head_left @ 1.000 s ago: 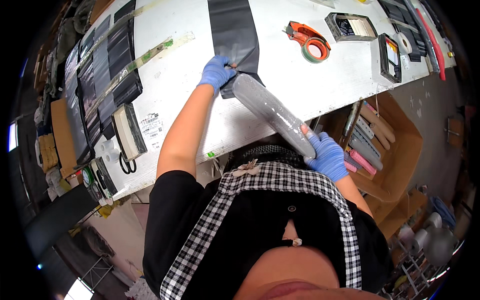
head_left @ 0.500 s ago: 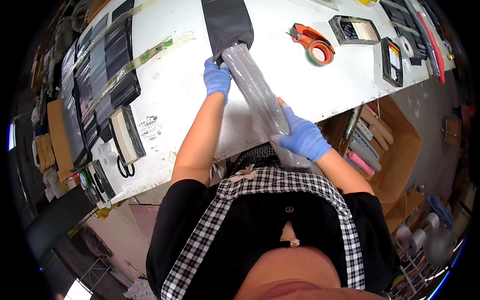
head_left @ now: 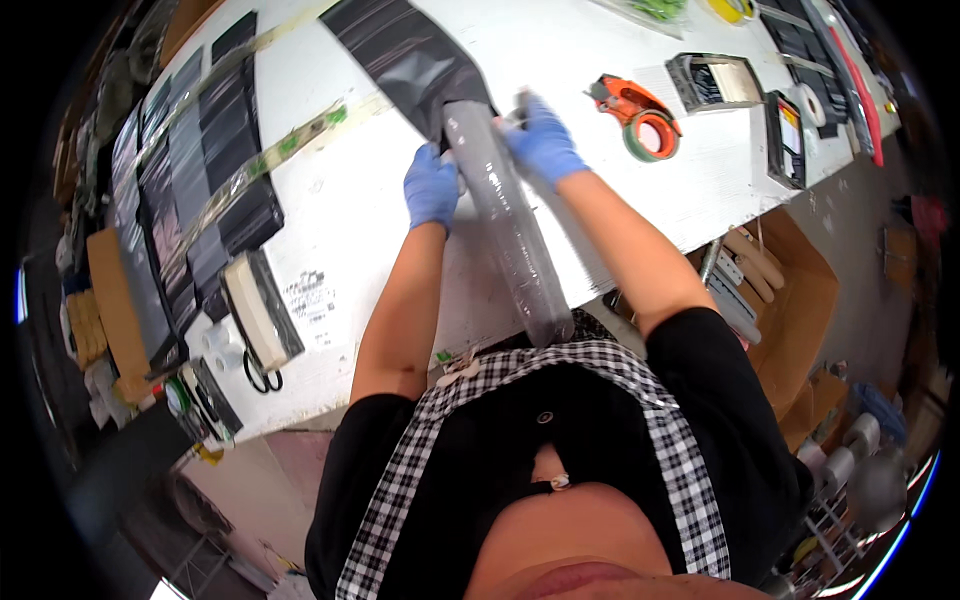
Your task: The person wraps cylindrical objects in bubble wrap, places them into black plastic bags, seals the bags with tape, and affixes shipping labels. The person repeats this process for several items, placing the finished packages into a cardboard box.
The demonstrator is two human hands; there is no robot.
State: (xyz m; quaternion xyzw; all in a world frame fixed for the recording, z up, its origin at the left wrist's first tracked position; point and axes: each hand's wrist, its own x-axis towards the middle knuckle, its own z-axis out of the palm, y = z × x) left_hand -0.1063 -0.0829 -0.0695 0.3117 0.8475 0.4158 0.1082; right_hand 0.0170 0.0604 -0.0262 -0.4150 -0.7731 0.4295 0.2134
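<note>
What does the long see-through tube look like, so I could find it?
Look at the white table, then at the two blue-gloved hands near its middle. Between the left hand and the right hand runs a long clear tube, one end at a black bag. It is the only shiny, see-through thing there.

Both blue-gloved hands, left (head_left: pixel 432 190) and right (head_left: pixel 543 143), forward, fingers curled closed.

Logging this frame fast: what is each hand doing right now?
Left hand: closed on the far end of the clear wrapped roll, by the black bag.
Right hand: closed on the same roll's far end.
</note>
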